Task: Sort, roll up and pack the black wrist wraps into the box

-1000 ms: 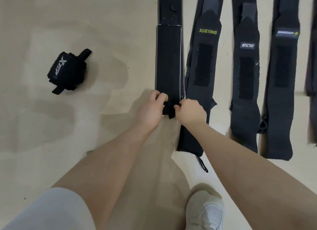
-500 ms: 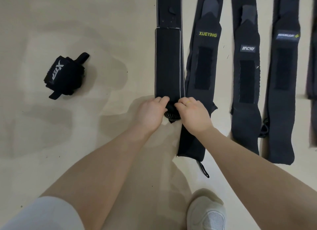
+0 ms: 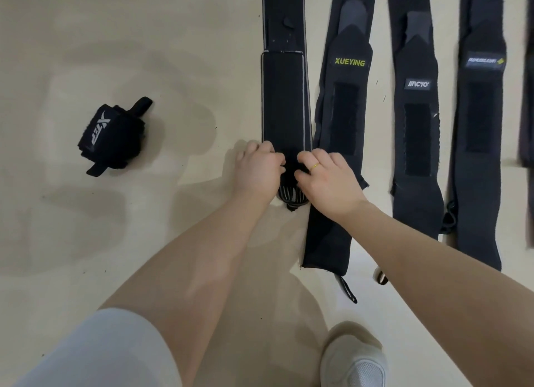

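Pale beige floor (image 3: 115,39), smooth and faintly mottled with soft shadows, under everything. On it, side by side, a row of long flat black wraps running away from the viewer: the grey-edged wrap (image 3: 284,97) at the left of the row, then the XUEYING wrap (image 3: 345,120) just beside it, then one with two white-lettered labels (image 3: 416,132), then one with a blurred label (image 3: 481,143), and a sliver of another at the right edge. Woven, matte fabric on all, with darker fuzzy fastening patches down the middle — pointed grey tabs near the top on three of them.

Both forearms bare, reaching forward. Near end of the grey-edged wrap already turned into a small tight coil (image 3: 290,197), striped grey ribbing showing at its end, sitting directly beneath and between the two hands. Left hand (image 3: 258,172) curled over the coil's left side, fingertips pressed into it; right hand (image 3: 329,178) curled over the right side the same way, a thin gold ring (image 3: 315,166) on one finger, heel of the hand over the XUEYING wrap.

Well apart to the left — a finished rolled wrap (image 3: 111,136), chunky and cylindrical, white lettering on its band, a loop poking out at each end.

White mesh shoe (image 3: 354,357) at the bottom; pale sleeve (image 3: 95,355) bottom left.
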Tool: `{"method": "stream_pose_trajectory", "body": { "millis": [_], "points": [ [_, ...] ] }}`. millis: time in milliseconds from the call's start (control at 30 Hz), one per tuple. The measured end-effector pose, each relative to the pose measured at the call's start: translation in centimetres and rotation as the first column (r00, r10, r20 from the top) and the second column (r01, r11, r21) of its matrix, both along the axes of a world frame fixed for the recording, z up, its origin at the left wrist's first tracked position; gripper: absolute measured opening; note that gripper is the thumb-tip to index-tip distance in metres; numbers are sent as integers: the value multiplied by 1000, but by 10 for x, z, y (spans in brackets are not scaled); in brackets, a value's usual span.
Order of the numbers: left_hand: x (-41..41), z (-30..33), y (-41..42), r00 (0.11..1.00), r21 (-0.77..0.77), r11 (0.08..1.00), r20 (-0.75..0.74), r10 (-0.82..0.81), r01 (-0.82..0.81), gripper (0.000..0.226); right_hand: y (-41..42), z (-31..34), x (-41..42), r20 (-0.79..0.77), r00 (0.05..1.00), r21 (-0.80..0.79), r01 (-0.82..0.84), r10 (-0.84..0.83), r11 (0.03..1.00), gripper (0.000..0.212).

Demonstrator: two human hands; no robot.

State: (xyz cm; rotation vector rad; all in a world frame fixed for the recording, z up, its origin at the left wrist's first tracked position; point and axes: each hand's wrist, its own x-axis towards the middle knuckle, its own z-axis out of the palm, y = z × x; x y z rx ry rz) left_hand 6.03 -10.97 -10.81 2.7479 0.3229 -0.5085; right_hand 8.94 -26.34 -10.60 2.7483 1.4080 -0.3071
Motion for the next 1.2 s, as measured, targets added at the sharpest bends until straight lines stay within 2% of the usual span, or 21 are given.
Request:
{"method": "stream_pose_trajectory", "body": {
  "millis": [100,133,167,233,300,367,467,600,667,767,800,867,900,967,1033,1133,1200],
  "points": [
    [5,0,-1,999,-17,999,5,31,-31,22,-15,-5,-4,-18,987,-33,-163,163,986,57],
    [5,1,-2,1000,-13,1000,10,27,-26,17,-19,-6,-8,-51,981,-55,-192,189,980,62],
    [4,1,-2,999,-25,999,26,35,-34,13,-21,-8,-11,-69,979,-50,-196,192,979,58],
    [4,0,0,998,-62,996,31,59,-57,9,-18,-10,-15,-62,990,41,-122,124,992,36],
    [4,-2,1,997,-106,992,14,76,-74,10,-8,-9,-13,-60,997,89,-39,45,995,24],
    [3,-4,3,995,-189,977,8,97,-94,11,3,-5,-9,-141,987,112,97,-80,989,19],
    [-2,-8,10,991,-328,938,21,130,-116,20,16,-1,1,-315,882,99,397,-350,912,15],
    [-8,-5,14,987,-448,882,-11,158,-146,33,28,-2,6,-341,814,53,517,-471,855,17],
    [-8,-5,14,990,-436,891,4,140,-124,32,31,-4,8,-349,787,33,554,-510,832,14],
    [-2,-9,13,993,-312,949,82,79,-49,28,33,-3,16,-437,673,38,677,-597,735,19],
    [3,-10,12,995,-268,963,82,63,-39,28,32,-4,17,-449,661,43,689,-602,724,20],
    [12,-10,10,999,-156,988,51,5,3,30,31,-3,16,-439,702,77,651,-561,755,16],
    [16,-9,9,999,-89,995,31,-38,40,31,30,-4,12,-403,757,112,598,-514,794,14],
    [21,-8,9,995,11,995,-6,-101,101,31,25,-6,2,-294,878,128,429,-379,894,14],
    [22,-7,9,987,87,984,-54,-148,153,33,20,-6,-5,-248,928,118,313,-277,943,17],
    [27,-4,9,982,102,985,-139,-127,142,32,15,-7,-8,-263,936,37,253,-235,967,33],
    [32,-2,11,980,16,997,-188,-65,70,25,18,-5,-6,-233,949,5,221,-214,975,37]
  ]
}}
